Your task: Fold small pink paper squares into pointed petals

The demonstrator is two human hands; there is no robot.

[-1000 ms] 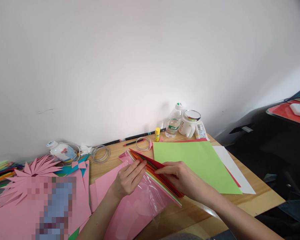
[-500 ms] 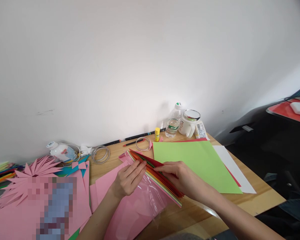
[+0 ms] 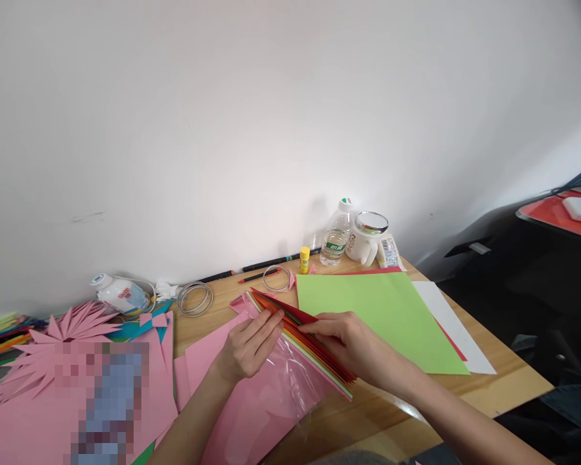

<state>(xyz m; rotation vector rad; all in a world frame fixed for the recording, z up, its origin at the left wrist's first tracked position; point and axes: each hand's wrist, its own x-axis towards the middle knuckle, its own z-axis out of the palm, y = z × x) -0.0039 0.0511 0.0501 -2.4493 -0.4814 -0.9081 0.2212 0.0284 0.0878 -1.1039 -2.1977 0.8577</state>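
A stack of coloured paper (image 3: pixel 314 349), with orange, red, yellow and white edges showing, sticks out of a clear plastic sleeve (image 3: pixel 266 407) backed by pink. My left hand (image 3: pixel 252 343) is closed on the stack's upper left part, its fingers over the edges and its thumb hidden. On the other side, my right hand (image 3: pixel 346 339) pinches the lifted dark red top sheet (image 3: pixel 295 313); several sheets fan apart below it. Just behind the right hand lies a light green sheet (image 3: pixel 382 323), over red and white sheets (image 3: pixel 458 323).
Along the wall stand a glue stick (image 3: pixel 305 259), a water bottle (image 3: pixel 336 236) and a white mug (image 3: pixel 365 242). Pens (image 3: pixel 261 276) and wire coils (image 3: pixel 195 299) lie left of them. A pink paper flower (image 3: pixel 68 329) and a tipped white bottle (image 3: pixel 121 294) are at left.
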